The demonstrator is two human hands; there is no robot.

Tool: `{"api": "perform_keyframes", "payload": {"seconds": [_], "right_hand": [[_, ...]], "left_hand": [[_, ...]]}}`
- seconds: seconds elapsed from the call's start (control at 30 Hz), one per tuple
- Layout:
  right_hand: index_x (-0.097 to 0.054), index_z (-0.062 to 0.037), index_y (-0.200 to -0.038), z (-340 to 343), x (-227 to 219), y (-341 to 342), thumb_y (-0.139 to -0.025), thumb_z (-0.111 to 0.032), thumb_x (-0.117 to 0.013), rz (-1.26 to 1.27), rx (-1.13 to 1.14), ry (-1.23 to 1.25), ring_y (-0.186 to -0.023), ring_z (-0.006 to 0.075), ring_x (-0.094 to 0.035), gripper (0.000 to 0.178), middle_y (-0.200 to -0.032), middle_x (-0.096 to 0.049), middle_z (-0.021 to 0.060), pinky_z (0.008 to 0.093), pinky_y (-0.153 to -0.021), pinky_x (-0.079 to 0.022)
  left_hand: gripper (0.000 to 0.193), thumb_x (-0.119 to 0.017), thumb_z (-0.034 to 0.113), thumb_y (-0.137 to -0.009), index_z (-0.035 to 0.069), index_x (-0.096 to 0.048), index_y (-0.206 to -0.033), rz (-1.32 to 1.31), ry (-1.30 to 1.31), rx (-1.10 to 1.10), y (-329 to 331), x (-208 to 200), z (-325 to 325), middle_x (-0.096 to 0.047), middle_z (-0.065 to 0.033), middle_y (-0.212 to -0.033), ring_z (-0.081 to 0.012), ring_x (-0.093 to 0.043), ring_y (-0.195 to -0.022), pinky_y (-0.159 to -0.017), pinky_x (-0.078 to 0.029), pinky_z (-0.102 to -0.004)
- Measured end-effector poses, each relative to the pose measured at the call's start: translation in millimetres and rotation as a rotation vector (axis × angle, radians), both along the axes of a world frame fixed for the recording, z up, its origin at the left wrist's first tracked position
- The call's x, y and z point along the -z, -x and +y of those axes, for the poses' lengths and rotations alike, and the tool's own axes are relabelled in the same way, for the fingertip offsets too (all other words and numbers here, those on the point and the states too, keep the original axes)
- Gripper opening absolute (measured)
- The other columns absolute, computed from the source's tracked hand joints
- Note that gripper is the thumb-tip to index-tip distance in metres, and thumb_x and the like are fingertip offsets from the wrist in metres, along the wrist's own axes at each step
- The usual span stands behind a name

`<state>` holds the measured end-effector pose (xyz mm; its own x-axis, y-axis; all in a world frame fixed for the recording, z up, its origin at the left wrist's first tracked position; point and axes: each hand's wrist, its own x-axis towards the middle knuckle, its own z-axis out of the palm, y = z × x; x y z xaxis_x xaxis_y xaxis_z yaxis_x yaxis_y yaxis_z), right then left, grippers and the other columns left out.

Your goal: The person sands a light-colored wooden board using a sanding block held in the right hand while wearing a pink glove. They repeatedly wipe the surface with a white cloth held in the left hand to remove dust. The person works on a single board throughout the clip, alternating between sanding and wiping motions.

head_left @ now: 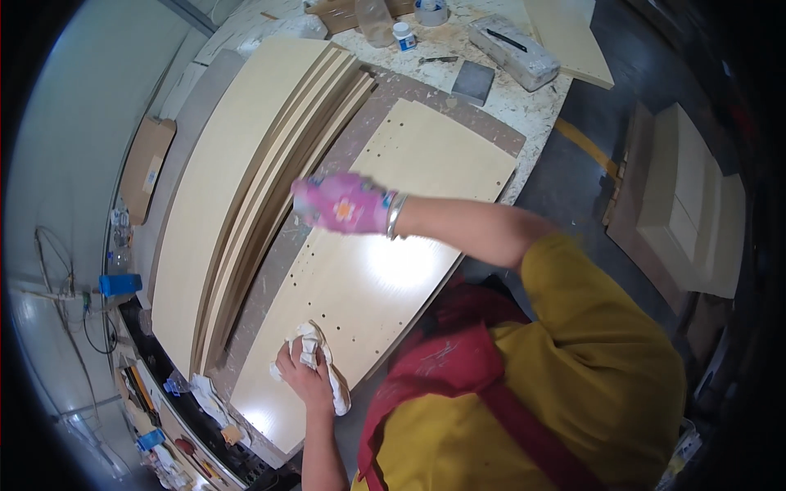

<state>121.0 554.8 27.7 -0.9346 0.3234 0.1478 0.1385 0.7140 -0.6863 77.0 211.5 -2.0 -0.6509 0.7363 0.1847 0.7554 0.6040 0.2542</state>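
Observation:
A long pale wooden panel (pixel 352 270) with small drilled holes lies flat in front of me. Near its lower left end, my bare left hand (pixel 304 375) is closed on a crumpled white cloth (pixel 337 385), pressed against the panel's face. My right hand (pixel 348 203), in a pink glove with a flower print, hovers by the panel's far long edge. Its fingertips are smeared by motion, so whether they hold anything cannot be made out. A metal bangle circles that wrist.
Stacked pale panels (pixel 237 155) stand just left of the work panel. Farther back on the table are a grey flat block (pixel 473 83), a wrapped block (pixel 516 53) with a black pen-like tool, and a small white bottle (pixel 404 36). More panels (pixel 688 204) rest at the right.

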Motion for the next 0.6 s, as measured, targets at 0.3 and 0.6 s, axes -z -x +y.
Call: {"api": "perform_keyframes", "payload": {"seconds": [0.3, 0.6], "right_hand": [[-0.051, -0.0076, -0.103, 165.2, 25.2, -59.6, -0.085, -0.025, -0.058, -0.048, 0.381, -0.024, -0.070, 0.0310, -0.064, 0.026, -0.076, -0.063, 0.0149, 0.0393, -0.060, -0.051], [-0.051, -0.0041, -0.115, 127.5, -11.7, -92.1, -0.088, -0.023, -0.062, 0.620, 0.741, 0.995, -0.082, 0.0185, -0.064, 0.035, -0.102, -0.061, 0.0057, 0.0312, -0.068, -0.053]], "left_hand": [[0.043, -0.068, 0.011, -0.077, 0.007, -0.055, -0.118, -0.025, 0.000, -0.030, -3.6, -0.1, 2.7, -0.049, -0.0209, -0.117, -0.0395, -0.047, -0.108, -0.092, -0.038, -0.0485], [0.041, -0.067, 0.012, -0.078, 0.005, -0.057, -0.117, -0.103, -0.082, -0.006, 6.7, 0.0, 27.8, -0.051, -0.0222, -0.119, -0.0406, -0.047, -0.111, -0.095, -0.037, -0.0475]]}}
